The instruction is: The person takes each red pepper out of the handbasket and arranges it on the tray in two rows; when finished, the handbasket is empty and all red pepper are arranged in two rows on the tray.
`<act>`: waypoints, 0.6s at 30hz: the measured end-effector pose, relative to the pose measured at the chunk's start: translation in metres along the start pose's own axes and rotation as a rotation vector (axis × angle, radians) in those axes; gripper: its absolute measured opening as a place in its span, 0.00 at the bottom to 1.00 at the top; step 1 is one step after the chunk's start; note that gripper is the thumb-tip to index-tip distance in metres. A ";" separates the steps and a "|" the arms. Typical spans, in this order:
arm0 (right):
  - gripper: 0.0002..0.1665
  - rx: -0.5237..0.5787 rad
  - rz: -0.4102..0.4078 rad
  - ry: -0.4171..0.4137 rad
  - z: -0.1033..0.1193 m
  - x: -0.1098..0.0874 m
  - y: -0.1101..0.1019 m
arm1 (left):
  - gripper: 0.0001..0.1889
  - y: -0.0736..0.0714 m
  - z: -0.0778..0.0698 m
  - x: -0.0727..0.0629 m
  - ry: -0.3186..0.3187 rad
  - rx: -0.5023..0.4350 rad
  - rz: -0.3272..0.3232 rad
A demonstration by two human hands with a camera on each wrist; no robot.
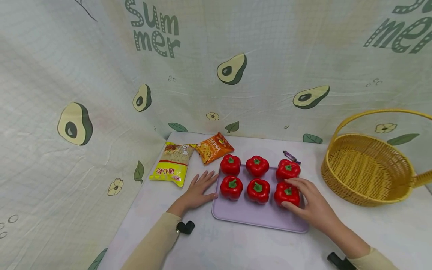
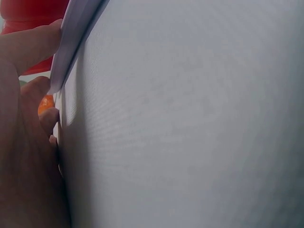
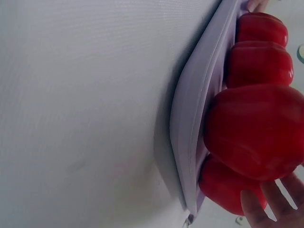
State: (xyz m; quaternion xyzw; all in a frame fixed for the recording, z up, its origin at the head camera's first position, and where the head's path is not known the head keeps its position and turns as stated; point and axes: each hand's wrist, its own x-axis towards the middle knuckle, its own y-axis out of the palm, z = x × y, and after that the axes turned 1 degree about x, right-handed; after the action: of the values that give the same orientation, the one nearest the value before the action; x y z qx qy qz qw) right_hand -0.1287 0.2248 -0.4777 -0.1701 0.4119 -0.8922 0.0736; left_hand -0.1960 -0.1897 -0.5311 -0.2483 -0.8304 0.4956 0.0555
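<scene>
Red bell peppers stand in two rows of three on a lilac tray [image 1: 249,219], green stems up. My right hand [image 1: 312,202] holds the front right bell pepper [image 1: 287,194], thumb at its near side and fingers at its far side. In the right wrist view, fingers [image 3: 278,202] show beyond that large pepper [image 3: 256,133]. My left hand [image 1: 199,191] rests at the tray's left edge, fingers spread and fairly straight, thumb pointing to the rim. In the left wrist view, fingertips meet the tray's side [image 2: 71,42], with a pepper [image 2: 33,12] just above.
A yellow woven basket [image 1: 371,200] with a tall handle stands at the right. Behind my left hand lie a yellow snack bag [image 1: 172,163] and an orange packet [image 1: 214,149]. A small purple item [image 1: 291,156] lies behind the tray. Printed cloth [image 1: 263,123] hangs behind the table.
</scene>
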 end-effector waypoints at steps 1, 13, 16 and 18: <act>0.40 -0.002 -0.002 0.005 0.000 -0.001 -0.001 | 0.41 0.000 0.000 0.000 0.000 0.000 0.001; 0.23 -0.042 -0.058 0.014 -0.016 -0.004 -0.014 | 0.41 -0.004 0.004 -0.006 0.000 -0.005 -0.004; 0.22 -0.055 -0.057 0.034 -0.021 -0.002 -0.021 | 0.41 -0.006 0.006 -0.008 0.003 -0.004 -0.012; 0.22 -0.063 -0.053 0.049 -0.026 -0.001 -0.027 | 0.41 -0.006 0.007 -0.009 0.012 -0.014 -0.023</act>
State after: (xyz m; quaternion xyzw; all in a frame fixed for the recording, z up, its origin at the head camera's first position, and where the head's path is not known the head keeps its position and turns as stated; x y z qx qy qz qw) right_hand -0.1367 0.2611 -0.4733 -0.1613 0.4367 -0.8843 0.0344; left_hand -0.1927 -0.2018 -0.5279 -0.2421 -0.8363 0.4877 0.0647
